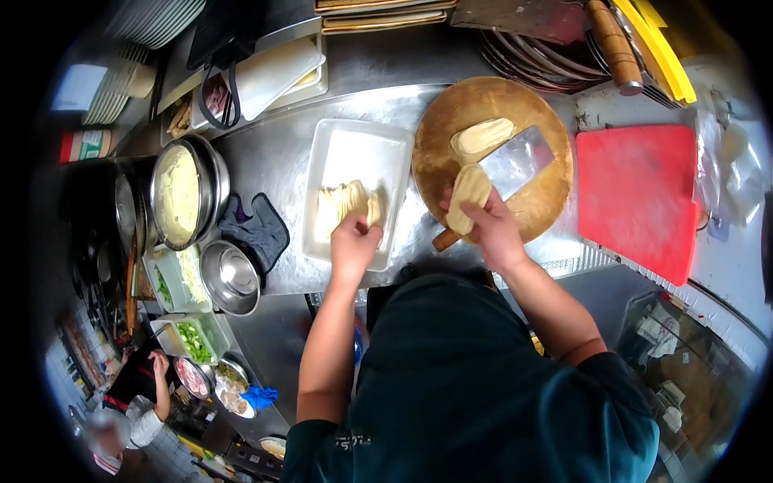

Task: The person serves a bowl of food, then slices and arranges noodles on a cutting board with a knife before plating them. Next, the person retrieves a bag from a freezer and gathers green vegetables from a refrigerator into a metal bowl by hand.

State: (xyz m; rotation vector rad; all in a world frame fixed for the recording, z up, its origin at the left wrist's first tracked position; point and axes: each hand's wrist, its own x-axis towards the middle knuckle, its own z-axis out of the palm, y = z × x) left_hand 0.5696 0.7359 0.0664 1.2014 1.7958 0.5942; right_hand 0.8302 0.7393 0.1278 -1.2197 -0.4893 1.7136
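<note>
My left hand (354, 245) reaches into a white rectangular tray (354, 145), its fingers closed at the lower end of a row of pale sliced pieces (340, 201). My right hand (493, 229) holds a pale, oblong stack of slices (469, 193) over the lower left part of a round wooden board (539, 209). Another such pale stack (483, 135) lies on the board near its top. Beside it rests a wide cleaver blade (523, 161). The cleaver's wooden handle (444, 240) sticks out past the board's lower edge, below my right hand.
A red cutting board (640, 189) lies right of the round board. Left of the tray are a dark cloth (262, 229), an empty metal bowl (232, 274) and a bowl of pale food (177, 193). A co-worker (145, 419) stands at the lower left.
</note>
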